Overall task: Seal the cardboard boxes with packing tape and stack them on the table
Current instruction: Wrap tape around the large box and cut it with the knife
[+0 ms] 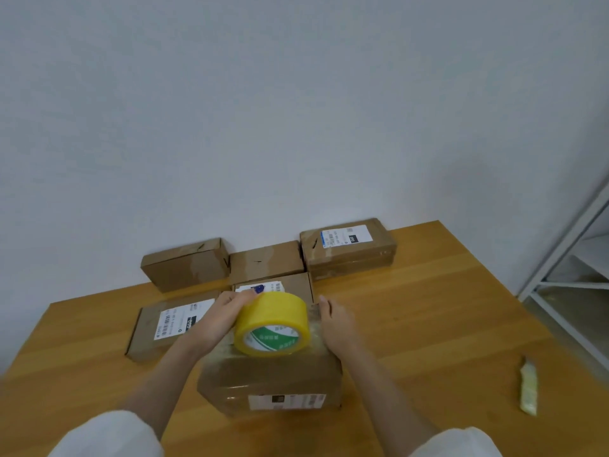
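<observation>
White sleeves (108,433) lead to the near cardboard box (273,377), closed, lying on the table (445,308) between both hands. On its top stands a yellow tape roll (272,321). The left hand (227,311) grips the roll, fingers curled over its far rim. The right hand (336,324), fingers straight, rests against the box's right edge just beside the roll. Another box (296,285) sits just beyond the hands, a flat box (155,328) left of the left hand, and three more (265,260) farther off. All are closed, contents hidden.

The tape roll (272,321) is yellow with a green-and-white core, the box (270,374) beneath it brown with 1 white label (286,401).
</observation>
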